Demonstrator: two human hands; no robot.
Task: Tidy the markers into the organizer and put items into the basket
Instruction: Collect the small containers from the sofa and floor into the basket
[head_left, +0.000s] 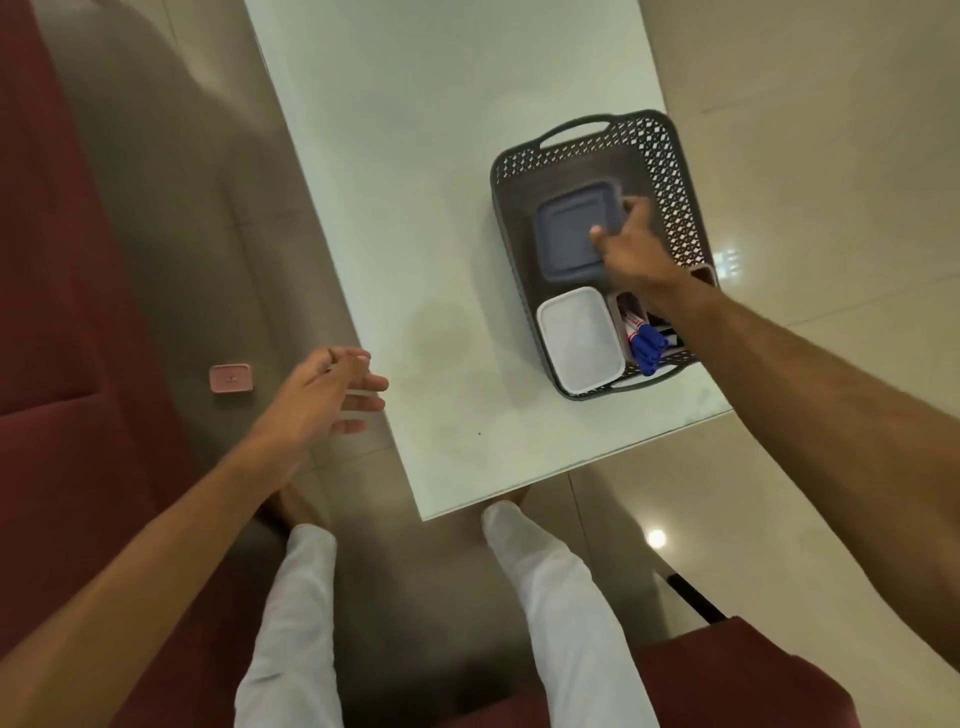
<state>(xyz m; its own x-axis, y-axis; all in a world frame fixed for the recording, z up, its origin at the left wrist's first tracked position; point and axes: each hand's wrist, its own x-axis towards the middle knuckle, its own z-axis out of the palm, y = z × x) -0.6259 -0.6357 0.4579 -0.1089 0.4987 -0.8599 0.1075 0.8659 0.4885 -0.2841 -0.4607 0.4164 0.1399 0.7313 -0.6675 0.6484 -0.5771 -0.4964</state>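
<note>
1. One head view shows the whole scene. The right hand reaches into the dark grey perforated plastic basket at the right of the frame, thumb on the lid and fingers at the far edge of the blue-grey square lidded plastic container; whether it grips the container or only touches it, I cannot tell.
2. If the container is being seated, the sound way is to set it flat on the basket floor, clear of its neighbours, and then draw the hand straight up.
3. The left hand hovers at the lower left, off the counter edge, fingers relaxed and holding nothing.
4. Just below the blue-grey container lies a white rectangular lidded plastic box, flat and snug against the basket's lower wall.
5. Right of that box, a pale compartmented organizer holds blue-capped markers, bunched and partly hidden under the right forearm.
6. On the floor at the left lies a small pink rectangular object, well apart from the basket; judging by the task, it may yet need collecting.
</note>
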